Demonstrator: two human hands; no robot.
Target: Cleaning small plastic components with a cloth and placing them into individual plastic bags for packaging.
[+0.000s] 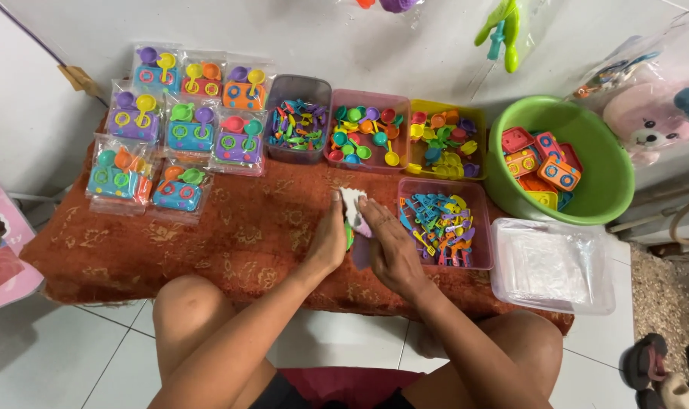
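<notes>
White floor tiles were seen under a low red cushion (208, 242). On its middle, a small clear bag (353, 208) with toy bits was held between the left hand (328, 244) and the right hand (392, 248). Just beside it was a pink tub (444, 224) of little forks. Packed toy sets (179, 125) were laid at the far left.

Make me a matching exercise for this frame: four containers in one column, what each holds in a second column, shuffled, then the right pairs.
Containers:
1. green basin
2. clear tub
3. yellow bin
4. dark bin

Contents:
A. clear plastic bags
B. toy stoves in red, orange, blue and yellow
C. small slim pieces, mostly blue, green and pink
D. little cups and pots, many of them yellow and orange

Pairs: 1-B, 2-A, 3-D, 4-C.
</notes>
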